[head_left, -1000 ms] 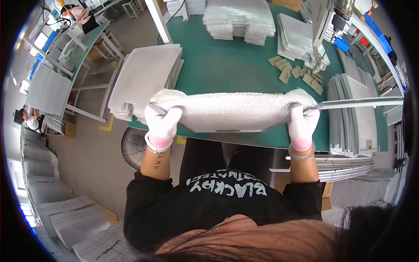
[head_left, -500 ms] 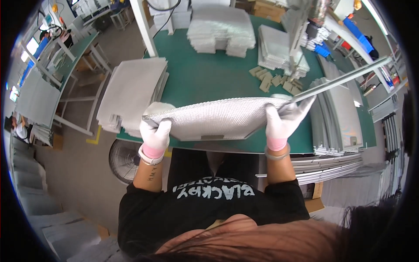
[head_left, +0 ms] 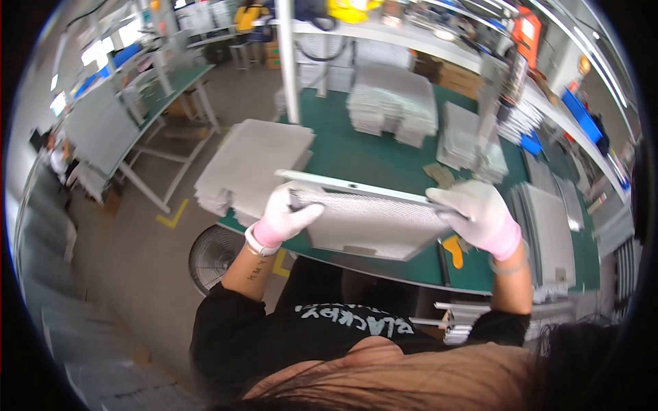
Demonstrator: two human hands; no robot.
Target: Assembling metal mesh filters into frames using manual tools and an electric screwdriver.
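A silver mesh panel point(head_left: 373, 222) is held tilted above the green workbench, one gloved hand at each end. My left hand point(head_left: 291, 214) is closed on the panel's left end, its thumb on the near side. My right hand point(head_left: 483, 216) grips the panel's right end, with the fingers also at the end of a slim white metal strip point(head_left: 353, 186). The strip runs along the panel's far upper edge, its left end by my left hand. Whether strip and panel are joined cannot be seen. A yellow-handled tool point(head_left: 453, 251) lies on the bench below my right hand.
Stacked grey sheets point(head_left: 257, 154) stand at the bench's left, another stack point(head_left: 394, 103) at the back. Long pale panels point(head_left: 545, 233) lie at the right. A white post point(head_left: 288, 68) rises behind the left stack. A floor fan point(head_left: 218, 259) stands below the left edge.
The metal strip, which stuck out rightward from my right hand, now lies along the panel's far edge. The view has shifted, and the yellow-handled tool has come into sight.
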